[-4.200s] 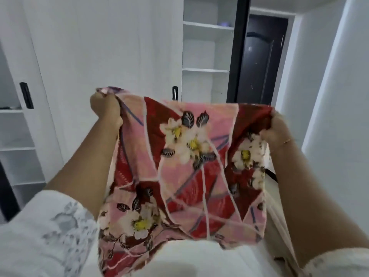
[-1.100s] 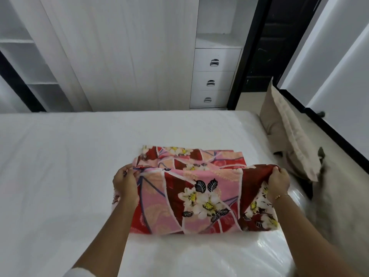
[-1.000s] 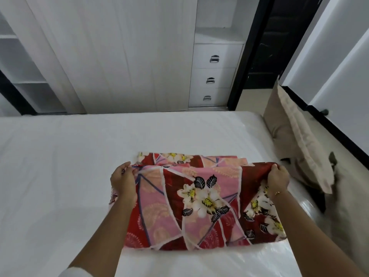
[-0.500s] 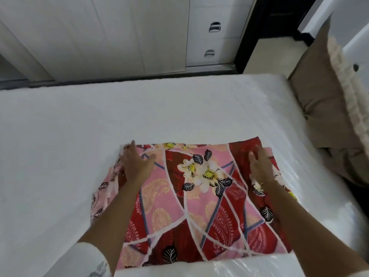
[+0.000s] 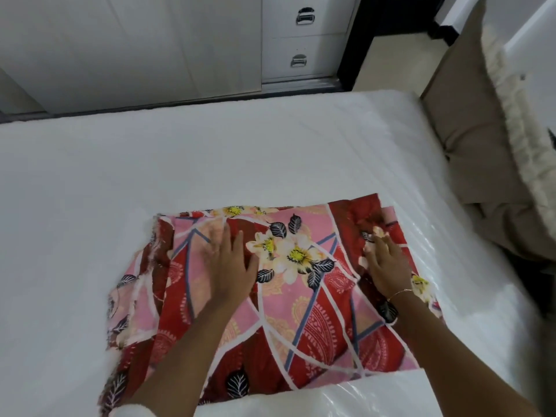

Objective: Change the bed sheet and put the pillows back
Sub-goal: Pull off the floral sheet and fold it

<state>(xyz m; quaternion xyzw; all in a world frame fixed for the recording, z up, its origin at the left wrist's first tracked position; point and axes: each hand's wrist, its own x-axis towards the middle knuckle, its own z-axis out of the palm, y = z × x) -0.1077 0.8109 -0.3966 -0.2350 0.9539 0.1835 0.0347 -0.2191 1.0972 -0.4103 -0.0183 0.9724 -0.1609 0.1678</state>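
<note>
- Sheet [image 5: 288, 296] is down on the mattress [image 5: 210, 164] now. A second ago both hands were pinching its far corners and holding it up; half a second back they'd let go and gone flat, and they're still flat, just slid a bit along the cloth.
- Left hand [image 5: 228, 263] lies palm down on the far left part of the fold with its fingers straight, gripping nothing. Right hand [image 5: 388, 263] is the same on the far right part, a thin bracelet on that wrist.
- My guess is this is the pressing or smoothing bit before the sheet gets opened out, so the change has barely started.
- Pillows [image 5: 469, 152] are still off the bed, leaning at the right edge.
- Hard to tell how many layers the fold has. The left fingertips are motion-blurred, and the sheet's near left corner is hidden under the forearm. The pillows run out of frame, so I can't count them for sure.
</note>
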